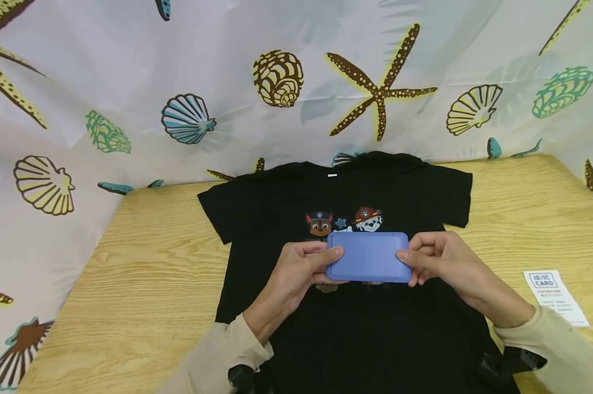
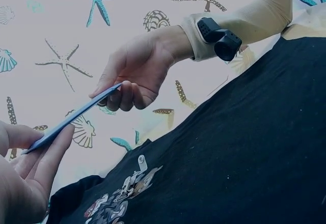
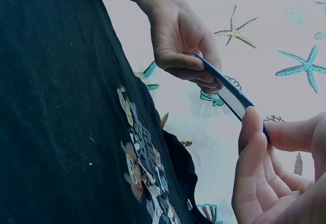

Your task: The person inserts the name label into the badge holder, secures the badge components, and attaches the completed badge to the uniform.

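Observation:
A flat blue card holder [image 1: 368, 257] is held level between both hands, above a black T-shirt [image 1: 355, 334]. My left hand [image 1: 303, 265] grips its left end, the thumb lying on the upper face. At the other end, my right hand [image 1: 441, 262] pinches the right edge between thumb and fingers. Seen nearly edge-on, the blue holder [image 2: 76, 116] looks thin in the left wrist view. A pale panel on its other face shows in the right wrist view. The shirt lies spread with its collar away from me; cartoon dog faces [image 1: 368, 220] on its chest are partly covered by the holder.
A white printed slip [image 1: 556, 298] marked "ID/IC CARD" lies on the wooden table [image 1: 143, 262], right of the shirt. A white cloth [image 1: 227, 65] with shells and starfish hangs behind the table. Black wrist cameras [image 1: 510, 365] sit on the beige sleeves.

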`<state>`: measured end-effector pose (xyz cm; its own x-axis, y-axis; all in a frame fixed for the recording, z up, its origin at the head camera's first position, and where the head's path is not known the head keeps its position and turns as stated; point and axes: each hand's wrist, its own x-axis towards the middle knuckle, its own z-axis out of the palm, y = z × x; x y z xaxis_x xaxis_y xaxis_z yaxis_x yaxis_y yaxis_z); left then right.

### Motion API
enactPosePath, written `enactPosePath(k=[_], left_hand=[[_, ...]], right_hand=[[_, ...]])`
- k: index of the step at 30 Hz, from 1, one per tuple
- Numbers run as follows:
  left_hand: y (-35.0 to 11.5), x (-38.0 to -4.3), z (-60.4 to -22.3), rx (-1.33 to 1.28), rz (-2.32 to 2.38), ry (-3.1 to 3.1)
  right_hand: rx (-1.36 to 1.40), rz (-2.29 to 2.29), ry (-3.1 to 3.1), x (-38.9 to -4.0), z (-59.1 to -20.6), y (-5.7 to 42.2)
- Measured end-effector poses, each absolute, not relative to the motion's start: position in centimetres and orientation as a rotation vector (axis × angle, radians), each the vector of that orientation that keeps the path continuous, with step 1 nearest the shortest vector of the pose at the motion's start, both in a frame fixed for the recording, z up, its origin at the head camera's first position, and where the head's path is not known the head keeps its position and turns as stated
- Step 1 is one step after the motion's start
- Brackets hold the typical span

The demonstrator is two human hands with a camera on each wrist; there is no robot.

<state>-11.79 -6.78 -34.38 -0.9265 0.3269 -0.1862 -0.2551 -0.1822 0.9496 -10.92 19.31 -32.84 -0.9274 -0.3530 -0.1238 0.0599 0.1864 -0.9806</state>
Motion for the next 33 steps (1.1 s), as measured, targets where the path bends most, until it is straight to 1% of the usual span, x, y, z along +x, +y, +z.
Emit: enactPosePath(k=[4,10,16,24,33], left_hand=[[-6.96,-11.94,-34.20,0.092,2.116,1.710],[-7.41,-12.29,-34.10,0.177,2.029,1.651],[-7.48,-12.39,-34.61,0.178,2.016,1.628],[-7.60,-12.43,-34.53,0.114,2.019,1.753],[-7.63,-12.40,-33.96,0.149,2.041,1.714]], right_hand=[[-0.283,-1.783,2.170,-11.01,-32.73,19.56],[-0.187,-1.803,2.185,-11.34,-32.81,19.85],[-0.143,-1.807,2.144,-11.59,-33.25,19.90],[-0.236,-1.833,2.145,-11.66,-33.19,20.06],[-0.378,-1.864,2.147,-11.64,-33.05,20.29]])
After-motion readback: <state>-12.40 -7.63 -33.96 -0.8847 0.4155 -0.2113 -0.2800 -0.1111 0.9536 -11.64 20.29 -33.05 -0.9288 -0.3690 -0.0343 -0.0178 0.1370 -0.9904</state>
